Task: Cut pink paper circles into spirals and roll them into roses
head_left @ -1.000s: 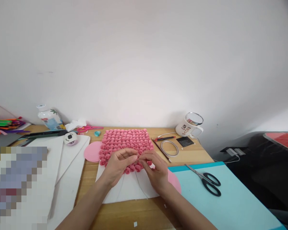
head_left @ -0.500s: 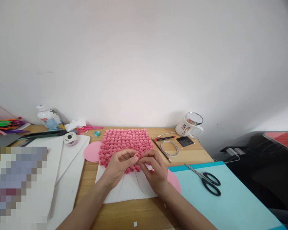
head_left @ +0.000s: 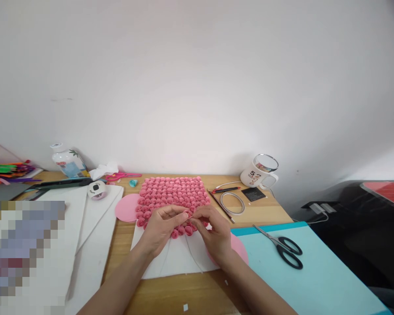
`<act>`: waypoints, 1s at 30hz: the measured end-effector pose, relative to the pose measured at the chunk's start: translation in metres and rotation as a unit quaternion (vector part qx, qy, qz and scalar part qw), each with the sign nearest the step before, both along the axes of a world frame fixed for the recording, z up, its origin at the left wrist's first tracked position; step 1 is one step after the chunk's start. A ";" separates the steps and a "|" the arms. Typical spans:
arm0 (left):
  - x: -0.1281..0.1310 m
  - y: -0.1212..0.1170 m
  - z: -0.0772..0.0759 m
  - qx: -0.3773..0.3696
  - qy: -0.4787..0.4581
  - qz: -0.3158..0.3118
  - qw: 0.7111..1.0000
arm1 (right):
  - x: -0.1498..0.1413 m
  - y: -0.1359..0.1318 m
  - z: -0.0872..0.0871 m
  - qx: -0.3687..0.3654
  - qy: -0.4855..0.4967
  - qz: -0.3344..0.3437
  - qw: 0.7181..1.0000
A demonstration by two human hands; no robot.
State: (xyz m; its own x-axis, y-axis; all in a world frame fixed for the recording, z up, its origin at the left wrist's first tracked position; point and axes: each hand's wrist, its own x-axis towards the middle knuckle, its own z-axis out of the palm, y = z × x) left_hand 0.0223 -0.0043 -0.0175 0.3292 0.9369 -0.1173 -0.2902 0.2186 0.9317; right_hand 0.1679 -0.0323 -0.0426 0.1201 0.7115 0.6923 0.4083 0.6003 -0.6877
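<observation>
Between the fingertips of both hands is a small pink paper rose [head_left: 188, 214], partly covered by the fingers. My left hand [head_left: 160, 227] pinches it from the left, and my right hand [head_left: 215, 229] grips its right side with thumb and forefinger. Under the hands lies a white sheet [head_left: 166, 262] with curved lines on its lower part. Rows of pink paper roses [head_left: 170, 188] cover the sheet's upper part. Pink paper circles stick out on either side, one at the left [head_left: 127, 208] and one beneath my right forearm [head_left: 239, 249].
Black-handled scissors [head_left: 284, 249] lie on a turquoise board [head_left: 321, 271] at the right. Behind are a white mug [head_left: 254, 173], a coiled cable [head_left: 232, 204] and pencils [head_left: 221, 205]. To the left are a tape dispenser [head_left: 97, 190], pink scissors [head_left: 121, 176], white boards [head_left: 98, 236] and a bottle [head_left: 67, 162].
My right hand's fingers have drawn closer together around the rose, with the wrist turned slightly. My left hand has hardly moved, and everything else stays in place.
</observation>
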 end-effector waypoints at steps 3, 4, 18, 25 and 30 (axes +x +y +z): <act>0.001 0.001 -0.003 0.011 0.016 0.029 0.999 | -0.002 -0.001 0.000 -0.118 0.084 0.023 0.989; 0.001 0.001 -0.004 0.014 0.020 0.041 0.999 | -0.002 -0.002 0.002 -0.158 0.108 0.047 0.980; 0.003 -0.001 0.003 0.077 0.071 0.072 0.992 | -0.005 -0.002 0.011 -0.294 0.242 0.154 0.912; 0.003 -0.001 0.005 0.107 0.089 0.065 0.988 | -0.005 -0.003 0.016 -0.324 0.261 0.159 0.895; 0.003 -0.001 0.004 0.112 0.086 0.055 0.988 | -0.006 -0.005 0.018 -0.333 0.264 0.154 0.892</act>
State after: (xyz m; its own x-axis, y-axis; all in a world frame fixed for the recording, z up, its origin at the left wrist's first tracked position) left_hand 0.0249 -0.0054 -0.0140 0.2175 0.9747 0.0521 -0.1335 -0.0232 0.9908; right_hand 0.1616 -0.0369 -0.0247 0.0323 0.9994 0.0079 -0.1917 0.0139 -0.9813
